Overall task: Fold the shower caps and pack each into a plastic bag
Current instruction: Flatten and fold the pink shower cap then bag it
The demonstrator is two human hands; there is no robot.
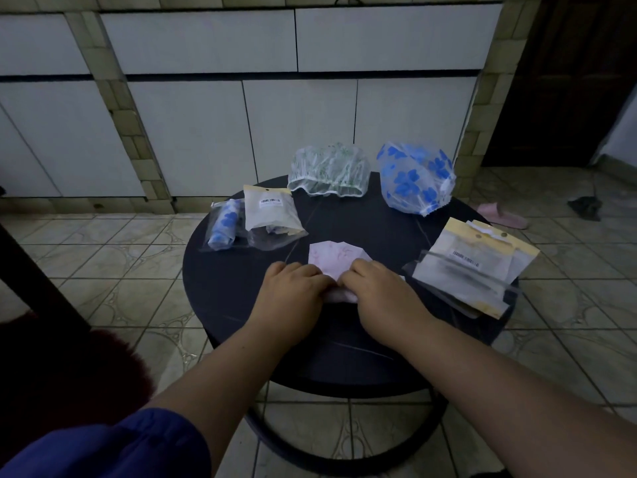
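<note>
1. Head view: round dark table (241,305) on a tiled floor, white cabinet fronts behind it.
2. Pink shower cap (331,258) near the table's middle, partly folded flat, its far edge a straight-sided flap, its near end bunched under both hands.
3. Left hand (293,288) knuckles up, pressing down on the near left part of the pink shower cap; fingers (303,270) curled over the cap's edge, closed onto the material.
4. Right hand (375,288) knuckles up just beside the left, touching it at the middle; fingers (358,267) curled down onto the cap's near right part, gripping or pinning it, exact hold hidden beneath the hand.
5. Green-patterned shower cap (329,174) standing puffed and unfolded at the far edge of the table.
6. Blue-flowered shower cap (415,177) to its right, also unfolded, at the far right edge.
7. On the left side, a packed plastic bag (224,225) with a rolled blue-flowered cap inside, lying just beside a second bag (270,215) with a barcode label.
8. On the right side, a stack of empty plastic bags (472,267) with yellow header strips, overhanging the table's rim, near the right hand but apart from it.
9. Pink slipper (503,215) on the floor beyond the table at right.
10. Blue sleeve (120,446) at the lower left corner.
</note>
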